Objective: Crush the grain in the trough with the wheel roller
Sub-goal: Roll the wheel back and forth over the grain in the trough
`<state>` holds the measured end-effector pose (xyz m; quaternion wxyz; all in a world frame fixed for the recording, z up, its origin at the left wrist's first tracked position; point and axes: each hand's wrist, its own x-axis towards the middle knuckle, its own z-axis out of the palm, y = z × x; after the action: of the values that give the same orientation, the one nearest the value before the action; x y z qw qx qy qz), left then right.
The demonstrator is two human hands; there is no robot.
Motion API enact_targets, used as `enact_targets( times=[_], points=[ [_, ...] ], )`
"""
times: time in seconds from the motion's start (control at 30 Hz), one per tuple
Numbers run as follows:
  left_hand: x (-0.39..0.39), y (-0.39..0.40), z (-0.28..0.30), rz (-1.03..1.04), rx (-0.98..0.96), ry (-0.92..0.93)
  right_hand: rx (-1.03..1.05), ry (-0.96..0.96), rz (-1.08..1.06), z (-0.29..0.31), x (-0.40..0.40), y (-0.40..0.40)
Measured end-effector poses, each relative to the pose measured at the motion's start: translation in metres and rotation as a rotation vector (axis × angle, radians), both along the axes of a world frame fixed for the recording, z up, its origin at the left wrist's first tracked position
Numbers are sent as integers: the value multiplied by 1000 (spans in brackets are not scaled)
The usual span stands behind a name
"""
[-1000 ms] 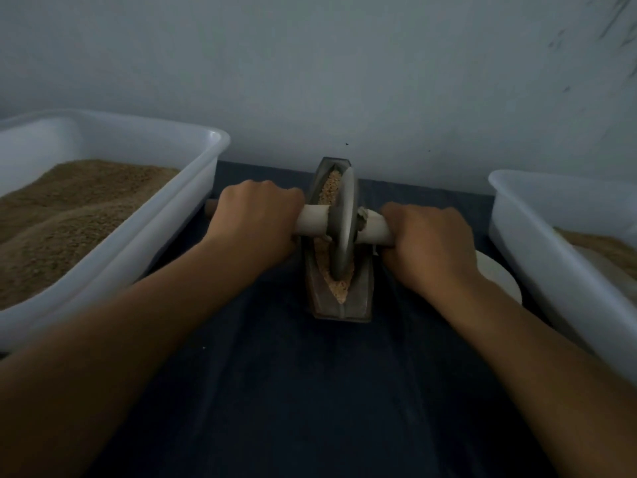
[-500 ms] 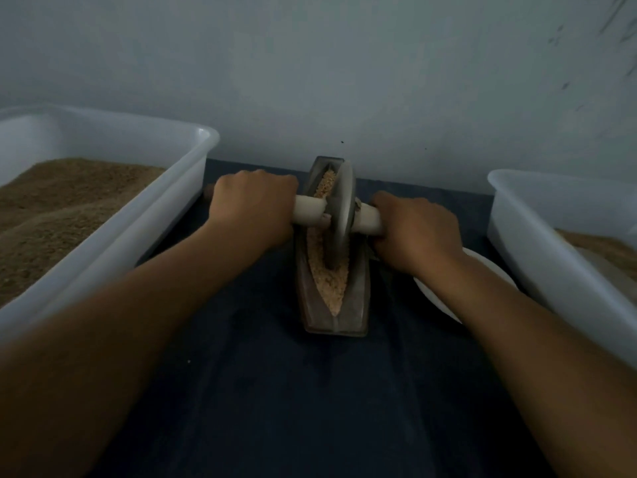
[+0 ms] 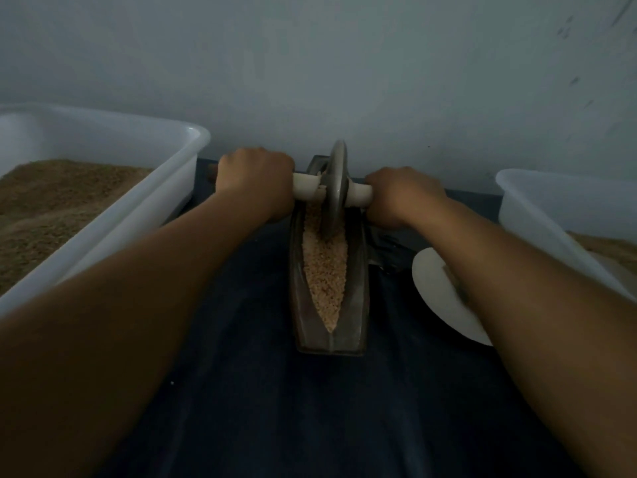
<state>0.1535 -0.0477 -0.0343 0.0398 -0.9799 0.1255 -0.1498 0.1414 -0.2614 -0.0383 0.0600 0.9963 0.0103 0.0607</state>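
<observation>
**Wheel roller at the far end of the trough, both hands on the axle**

Nearest the camera it's just two bare forearms coming in from the bottom corners over a dark blue cloth (image 3: 262,391) that covers the table. Past that, in the middle of the cloth, sits the trough (image 3: 355,305), a dark boat-shaped thing lying lengthwise, its pointed groove running away from the camera. The groove holds a strip of pale crushed grain (image 3: 324,270), narrowing to a tip at the near end.

Right of the trough, partly under the right forearm, there's a white plate (image 3: 434,288) on the cloth, close to the right edge.

Further back, the wheel roller (image 3: 336,191) stands upright on its edge in the far part of the groove, its bottom rim down in the grain. A pale axle handle (image 3: 306,189) sticks out both sides. The left hand (image 3: 255,182) is wrapped around the left stub, fingers curled right over it, knuckles up. The right hand (image 3: 403,196) is doing the same on the right stub, tight fist around it.

Along the left edge there's a big white tub (image 3: 144,215) filled with brown grain (image 3: 51,201). Along the right edge is another white tub (image 3: 551,208), some brown stuff in it too. Behind everything, a plain grey wall (image 3: 344,70).
</observation>
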Motion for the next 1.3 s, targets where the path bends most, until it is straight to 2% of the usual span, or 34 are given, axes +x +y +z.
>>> enact_targets(
  times=[0.23,0.5,0.7,0.9,1.1,1.3],
  points=[
    [-31,11,-11,6,-17,-35,-6,-222,68,-10,-38,6],
    [-80,19,-3,-47,52,-55,41,-287,96,-17,-101,10],
    [-102,30,-7,-76,34,-76,-30,-380,172,-11,-132,16],
    [-94,31,-16,-71,-48,-52,-88,-399,175,-12,-119,17],
    [-49,17,-11,-210,-82,-45,-14,-304,69,-19,-74,9],
    [-10,5,-8,-159,-87,10,-24,-278,46,-10,-28,7]
  ],
)
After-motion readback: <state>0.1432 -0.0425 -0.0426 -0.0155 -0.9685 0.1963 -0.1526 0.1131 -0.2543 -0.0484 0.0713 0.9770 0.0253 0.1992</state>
